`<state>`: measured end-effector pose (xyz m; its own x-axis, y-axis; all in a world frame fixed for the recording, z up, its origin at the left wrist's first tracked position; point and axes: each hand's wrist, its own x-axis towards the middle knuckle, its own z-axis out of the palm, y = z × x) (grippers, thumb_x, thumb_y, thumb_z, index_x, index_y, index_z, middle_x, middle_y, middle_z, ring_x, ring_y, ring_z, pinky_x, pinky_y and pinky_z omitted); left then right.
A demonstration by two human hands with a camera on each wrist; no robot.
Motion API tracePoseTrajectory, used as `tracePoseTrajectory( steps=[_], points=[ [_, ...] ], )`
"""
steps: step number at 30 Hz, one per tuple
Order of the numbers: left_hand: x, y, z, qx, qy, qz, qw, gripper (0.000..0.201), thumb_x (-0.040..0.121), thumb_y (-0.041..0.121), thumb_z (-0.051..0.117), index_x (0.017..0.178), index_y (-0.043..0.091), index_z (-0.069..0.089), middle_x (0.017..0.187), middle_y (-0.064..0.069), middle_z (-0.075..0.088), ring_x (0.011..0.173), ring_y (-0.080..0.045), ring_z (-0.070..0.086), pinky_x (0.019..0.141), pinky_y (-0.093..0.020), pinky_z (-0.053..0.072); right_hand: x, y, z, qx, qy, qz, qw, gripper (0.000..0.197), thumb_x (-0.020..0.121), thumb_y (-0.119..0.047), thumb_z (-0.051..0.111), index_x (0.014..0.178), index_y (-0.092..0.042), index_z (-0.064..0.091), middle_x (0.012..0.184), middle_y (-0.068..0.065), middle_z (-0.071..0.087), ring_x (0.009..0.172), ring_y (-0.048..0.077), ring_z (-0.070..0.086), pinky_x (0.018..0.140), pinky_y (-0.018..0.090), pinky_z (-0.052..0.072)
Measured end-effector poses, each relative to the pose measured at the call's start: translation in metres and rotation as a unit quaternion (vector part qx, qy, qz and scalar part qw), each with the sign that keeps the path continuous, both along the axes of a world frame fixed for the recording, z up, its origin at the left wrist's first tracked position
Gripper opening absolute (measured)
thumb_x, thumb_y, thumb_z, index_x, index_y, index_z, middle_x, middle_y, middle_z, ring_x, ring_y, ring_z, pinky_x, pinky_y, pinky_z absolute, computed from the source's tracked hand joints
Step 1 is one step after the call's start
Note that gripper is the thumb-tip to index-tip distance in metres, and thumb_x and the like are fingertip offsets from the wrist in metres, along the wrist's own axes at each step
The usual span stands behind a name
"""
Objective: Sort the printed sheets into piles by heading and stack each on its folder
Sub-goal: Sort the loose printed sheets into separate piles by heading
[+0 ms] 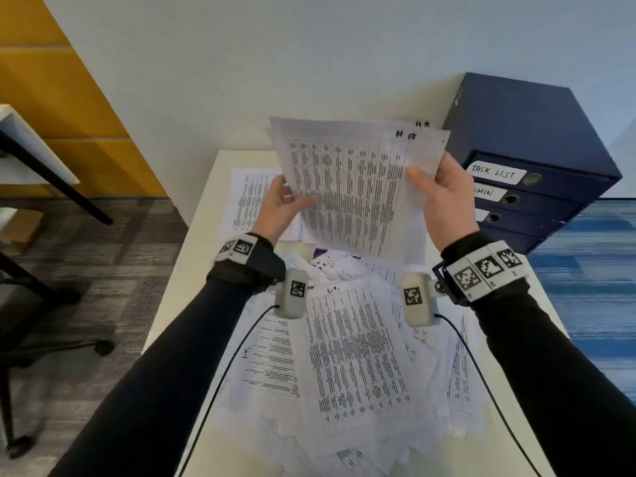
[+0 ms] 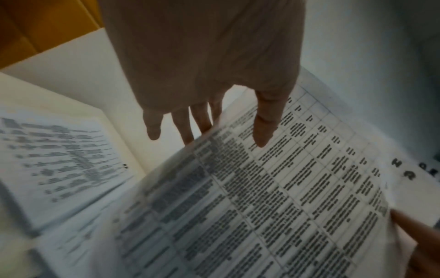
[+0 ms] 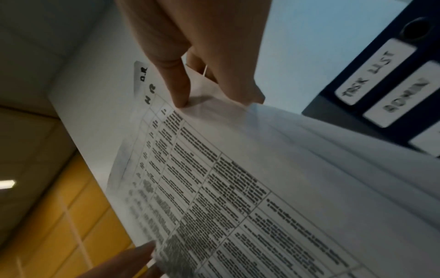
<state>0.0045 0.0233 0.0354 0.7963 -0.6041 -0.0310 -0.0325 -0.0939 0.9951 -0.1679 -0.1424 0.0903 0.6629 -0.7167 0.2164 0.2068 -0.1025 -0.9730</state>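
I hold a few printed table sheets (image 1: pixel 354 187) up over the desk, the front one marked "H R" by hand at its top. My left hand (image 1: pixel 292 197) pinches their left edge, thumb in front and fingers behind (image 2: pixel 228 129). At the right edge my right hand (image 1: pixel 423 180) pinches the same sheets (image 3: pixel 238 188), thumb pressed on the front (image 3: pixel 214 94). A second sheet's corner, lettered "D R", shows behind the front one. A messy heap of printed sheets (image 1: pixel 358 356) covers the near half of the table. One more printed sheet (image 1: pixel 247 201) lies flat at the back left (image 2: pixel 59 159).
A stack of dark blue binders (image 1: pixel 526 160) stands at the table's back right, with spine labels "TASK LIST" and "ADMIN" (image 3: pixel 381 84). The cream table (image 1: pixel 206 235) backs onto a white wall. An office chair (image 1: pixel 41 339) and another desk stand to the left.
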Motion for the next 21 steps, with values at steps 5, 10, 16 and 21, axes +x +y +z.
tracePoseTrajectory(
  steps=[5, 10, 16, 21],
  points=[
    [-0.021, -0.001, 0.002, -0.045, -0.098, 0.121, 0.987, 0.044, 0.091, 0.017, 0.06, 0.13, 0.008, 0.041, 0.128, -0.001, 0.056, 0.116, -0.013, 0.055, 0.1, -0.03, 0.047, 0.011, 0.012, 0.0, 0.031, -0.044, 0.026, 0.998, 0.027, 0.091, -0.002, 0.055, 0.117, -0.005, 0.052, 0.116, 0.011, 0.063, 0.104, 0.022, 0.064, 0.085, 0.034, 0.054],
    [-0.041, 0.008, -0.058, -0.001, -0.092, 0.162, 0.983, 0.047, 0.093, 0.018, 0.056, 0.131, 0.008, 0.03, 0.126, -0.006, 0.055, 0.114, -0.024, 0.056, 0.097, -0.041, 0.049, 0.017, 0.033, -0.052, 0.045, 0.04, -0.005, 0.998, 0.022, 0.088, -0.003, 0.059, 0.101, -0.018, 0.047, 0.1, -0.006, 0.057, 0.085, -0.008, 0.059, 0.074, 0.013, 0.048],
    [-0.055, 0.009, -0.114, 0.039, -0.044, 0.16, 0.985, 0.035, 0.094, 0.009, 0.051, 0.121, 0.011, 0.03, 0.119, -0.004, 0.057, 0.101, -0.021, 0.058, 0.086, -0.035, 0.05, 0.022, 0.039, -0.138, 0.203, 0.149, -0.093, 0.963, 0.037, 0.086, 0.003, 0.054, 0.113, -0.013, 0.034, 0.114, 0.007, 0.048, 0.092, 0.011, 0.049, 0.068, 0.02, 0.039],
    [-0.055, -0.002, -0.143, 0.108, 0.002, 0.163, 0.981, 0.043, 0.095, 0.013, 0.049, 0.131, 0.007, 0.026, 0.113, -0.006, 0.059, 0.089, -0.023, 0.06, 0.078, -0.033, 0.048, 0.032, 0.039, -0.182, 0.186, 0.261, -0.126, 0.939, 0.032, 0.09, 0.002, 0.045, 0.115, -0.01, 0.029, 0.112, 0.014, 0.048, 0.084, 0.019, 0.05, 0.075, 0.03, 0.039]
  ],
)
